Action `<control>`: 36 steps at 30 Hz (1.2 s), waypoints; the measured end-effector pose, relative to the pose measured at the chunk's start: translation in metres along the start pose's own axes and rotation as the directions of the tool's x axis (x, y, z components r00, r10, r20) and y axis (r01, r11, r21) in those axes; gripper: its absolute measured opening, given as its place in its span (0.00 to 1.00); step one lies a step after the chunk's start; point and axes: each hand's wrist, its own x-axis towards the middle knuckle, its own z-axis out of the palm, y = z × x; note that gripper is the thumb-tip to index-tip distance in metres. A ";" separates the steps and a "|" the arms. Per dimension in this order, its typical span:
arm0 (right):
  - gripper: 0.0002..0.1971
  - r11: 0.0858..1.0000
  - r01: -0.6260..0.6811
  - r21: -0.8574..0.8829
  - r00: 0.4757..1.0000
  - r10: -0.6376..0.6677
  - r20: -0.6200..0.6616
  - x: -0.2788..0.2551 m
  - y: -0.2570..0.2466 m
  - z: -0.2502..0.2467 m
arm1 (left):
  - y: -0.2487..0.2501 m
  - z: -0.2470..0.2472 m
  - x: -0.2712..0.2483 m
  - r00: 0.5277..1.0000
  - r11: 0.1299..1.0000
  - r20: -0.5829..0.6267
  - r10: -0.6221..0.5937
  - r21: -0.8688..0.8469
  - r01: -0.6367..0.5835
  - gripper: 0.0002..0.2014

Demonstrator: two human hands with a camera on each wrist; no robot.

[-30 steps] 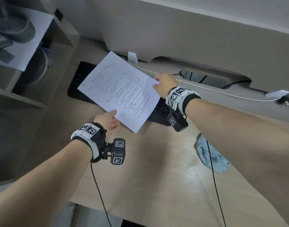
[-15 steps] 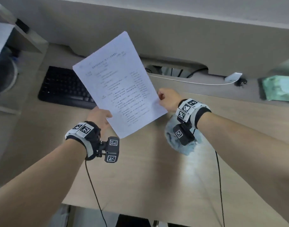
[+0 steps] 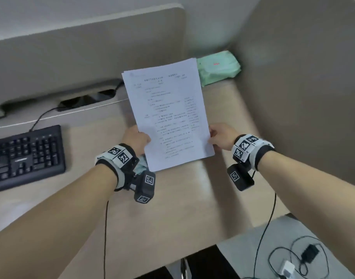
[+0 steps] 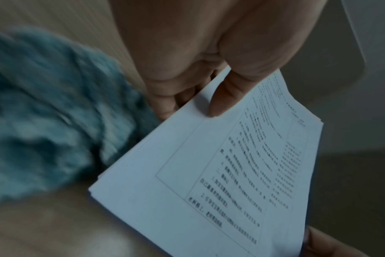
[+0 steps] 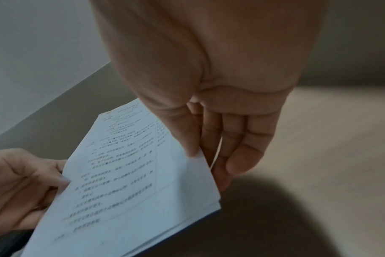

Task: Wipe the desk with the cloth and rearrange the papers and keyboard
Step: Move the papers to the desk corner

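Fingers (image 4: 222, 97) of left hand (image 3: 137, 138) and right hand (image 3: 223, 135): pinching one sheaf of papers (image 3: 168, 115), held tilted above table (image 3: 182, 208). Left to right: one black keyboard (image 3: 25, 156); one blue cloth (image 4: 51, 111), under left hand; one green packet (image 3: 218, 69), far corner.

I am sitting between beige partitions (image 3: 88, 49), grey floor (image 3: 253, 256) showing below, white wall (image 3: 208, 19) rising behind.
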 end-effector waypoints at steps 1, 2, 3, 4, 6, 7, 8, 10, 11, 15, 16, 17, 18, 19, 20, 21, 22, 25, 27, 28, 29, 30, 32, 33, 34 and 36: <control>0.06 0.999 -0.038 -0.029 0.999 0.037 -0.024 -0.005 0.017 -0.009 | 0.003 0.020 0.001 1.000 1.000 0.024 -0.019 0.016 0.019 0.19; 0.04 0.995 -0.081 -0.062 0.996 0.078 -0.049 -0.011 0.035 -0.019 | 0.006 0.043 0.002 0.998 0.998 0.057 -0.037 0.045 0.034 0.19; 0.05 0.988 -0.121 -0.100 0.991 0.114 -0.069 -0.015 0.048 -0.026 | 0.011 0.061 -0.002 0.994 0.996 0.088 -0.062 0.072 0.056 0.18; 0.07 0.978 -0.155 -0.139 0.986 0.144 -0.085 -0.018 0.059 -0.032 | 0.011 0.078 -0.002 0.990 0.993 0.118 -0.079 0.092 0.068 0.17; 0.07 0.957 -0.225 -0.183 0.971 0.206 -0.119 -0.024 0.080 -0.042 | 0.010 0.112 -0.001 0.978 0.988 0.174 -0.113 0.123 0.092 0.18; 0.08 0.948 -0.259 -0.186 0.962 0.236 -0.137 -0.025 0.088 -0.046 | 0.009 0.125 -0.002 0.972 0.985 0.192 -0.133 0.137 0.108 0.18; 0.10 0.939 -0.296 -0.176 0.950 0.270 -0.157 -0.026 0.096 -0.049 | 0.008 0.138 -0.001 0.967 0.982 0.210 -0.146 0.145 0.117 0.18; 0.11 0.926 -0.344 -0.157 0.928 0.310 -0.204 -0.027 0.107 -0.053 | 0.007 0.157 0.002 0.960 0.976 0.226 -0.168 0.176 0.129 0.17; 0.11 0.921 -0.358 -0.154 0.919 0.318 -0.233 -0.027 0.111 -0.054 | 0.007 0.164 0.003 0.960 0.970 0.222 -0.173 0.210 0.126 0.16; 0.07 0.889 -0.415 -0.195 0.882 0.339 -0.328 -0.034 0.119 -0.057 | 0.004 0.180 0.007 0.967 0.906 0.206 -0.149 0.421 0.050 0.12; 0.06 0.880 -0.425 -0.209 0.876 0.343 -0.339 -0.036 0.119 -0.058 | 0.002 0.182 0.008 0.966 0.892 0.209 -0.152 0.450 0.043 0.11; 0.05 0.873 -0.433 -0.223 0.872 0.344 -0.348 -0.037 0.120 -0.058 | 0.000 0.185 0.009 0.964 0.878 0.208 -0.166 0.476 0.048 0.10; 0.05 0.868 -0.436 -0.236 0.870 0.339 -0.359 -0.039 0.120 -0.059 | -0.002 0.189 0.010 0.963 0.870 0.200 -0.182 0.489 0.063 0.08; 0.04 0.867 -0.431 -0.251 0.869 0.325 -0.372 -0.040 0.120 -0.059 | -0.002 0.192 0.010 0.963 0.868 0.188 -0.194 0.490 0.079 0.06; 0.05 0.867 -0.422 -0.267 0.871 0.306 -0.384 -0.041 0.120 -0.059 | -0.003 0.196 0.010 0.962 0.870 0.186 -0.198 0.485 0.086 0.03; 0.06 0.868 -0.406 -0.285 0.876 0.281 -0.392 -0.041 0.120 -0.057 | -0.004 0.199 0.011 0.962 0.873 0.189 -0.198 0.480 0.085 0.03; 0.09 0.871 -0.386 -0.303 0.882 0.252 -0.398 -0.041 0.120 -0.056 | -0.004 0.202 0.011 0.960 0.874 0.196 -0.200 0.479 0.084 0.06; 0.15 0.875 -0.351 -0.334 0.890 0.200 -0.410 -0.040 0.121 -0.054 | -0.005 0.210 0.014 0.959 0.873 0.204 -0.198 0.481 0.078 0.09; 0.16 0.869 -0.357 -0.342 0.885 0.197 -0.423 -0.040 0.120 -0.054 | -0.003 0.212 0.016 0.958 0.866 0.206 -0.198 0.495 0.073 0.08; 0.16 0.867 -0.364 -0.341 0.881 0.202 -0.428 -0.040 0.120 -0.054 | -0.001 0.212 0.019 0.959 0.864 0.205 -0.194 0.500 0.068 0.08; 0.16 0.866 -0.368 -0.339 0.879 0.205 -0.431 -0.039 0.120 -0.053 | 0.000 0.212 0.020 0.960 0.862 0.207 -0.191 0.503 0.063 0.08; 0.16 0.867 -0.366 -0.338 0.879 0.202 -0.433 -0.039 0.119 -0.052 | 0.002 0.213 0.021 0.959 0.861 0.209 -0.190 0.506 0.060 0.09; 0.16 0.871 -0.356 -0.338 0.881 0.191 -0.434 -0.039 0.117 -0.050 | 0.005 0.214 0.022 0.957 0.858 0.223 -0.187 0.511 0.049 0.09; 0.16 0.873 -0.349 -0.341 0.882 0.183 -0.434 -0.039 0.116 -0.049 | 0.005 0.214 0.022 0.955 0.858 0.226 -0.191 0.510 0.051 0.09; 0.16 0.873 -0.339 -0.349 0.885 0.171 -0.432 -0.039 0.114 -0.048 | 0.005 0.213 0.022 0.954 0.860 0.224 -0.199 0.506 0.061 0.07; 0.16 0.875 -0.314 -0.368 0.895 0.143 -0.422 -0.038 0.107 -0.046 | 0.005 0.210 0.020 0.953 0.872 0.208 -0.219 0.479 0.096 0.06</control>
